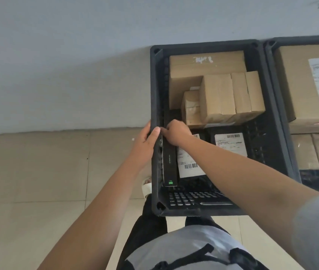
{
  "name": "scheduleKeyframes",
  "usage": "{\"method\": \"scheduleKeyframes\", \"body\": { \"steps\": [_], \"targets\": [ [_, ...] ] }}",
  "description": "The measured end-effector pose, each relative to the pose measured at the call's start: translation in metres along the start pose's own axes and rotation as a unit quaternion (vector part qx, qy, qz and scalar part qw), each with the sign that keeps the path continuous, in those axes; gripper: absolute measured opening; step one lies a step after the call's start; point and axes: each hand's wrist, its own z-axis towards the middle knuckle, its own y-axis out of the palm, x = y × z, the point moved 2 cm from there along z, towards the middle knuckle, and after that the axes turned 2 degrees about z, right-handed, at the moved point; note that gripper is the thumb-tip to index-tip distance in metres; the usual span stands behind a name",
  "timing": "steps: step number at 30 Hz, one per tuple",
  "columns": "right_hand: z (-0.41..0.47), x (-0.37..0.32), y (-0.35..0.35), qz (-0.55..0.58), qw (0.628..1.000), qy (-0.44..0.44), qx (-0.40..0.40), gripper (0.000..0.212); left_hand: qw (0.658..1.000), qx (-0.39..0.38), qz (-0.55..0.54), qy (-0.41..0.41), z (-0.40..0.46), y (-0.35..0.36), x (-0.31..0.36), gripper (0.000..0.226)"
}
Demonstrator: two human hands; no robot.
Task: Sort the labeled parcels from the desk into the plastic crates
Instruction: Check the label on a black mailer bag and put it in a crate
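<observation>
A black plastic crate (207, 44) stands on the floor against the wall, holding several brown cardboard parcels (219, 96) at its far end and black parcels with white labels (230, 142) nearer me. A slim black box (169, 164) with a green mark stands on edge along the crate's left wall. My left hand (147, 139) grips the crate's left rim from outside, thumb over the edge. My right hand (176, 132) is closed on the far end of the slim black box inside the crate.
A second black crate (299, 38) stands to the right, touching the first, with a large labelled cardboard box (310, 84) in it. Beige floor tiles (38, 172) spread to the left. A grey wall (77, 65) runs behind. My sandalled foot (147, 189) shows beside the crate.
</observation>
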Motion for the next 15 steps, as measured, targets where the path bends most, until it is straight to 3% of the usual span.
{"method": "scheduleKeyframes", "body": {
  "steps": [4,6,10,15],
  "targets": [
    [0.002,0.019,0.012,0.01,0.992,-0.016,-0.122,0.029,1.0,0.013,-0.008,-0.006,-0.002,0.002,-0.001,0.059],
    [0.001,0.032,0.017,-0.037,0.988,-0.034,-0.144,0.039,1.0,0.01,-0.014,-0.009,-0.003,0.003,-0.002,0.06],
    [0.001,0.045,0.026,-0.188,0.971,-0.107,-0.102,0.061,0.999,0.016,-0.038,0.0,-0.004,0.005,-0.002,0.051],
    [-0.01,0.045,0.034,-0.219,0.966,-0.138,0.002,0.067,0.999,0.027,-0.045,-0.005,-0.005,0.009,-0.003,0.05]
  ]
}}
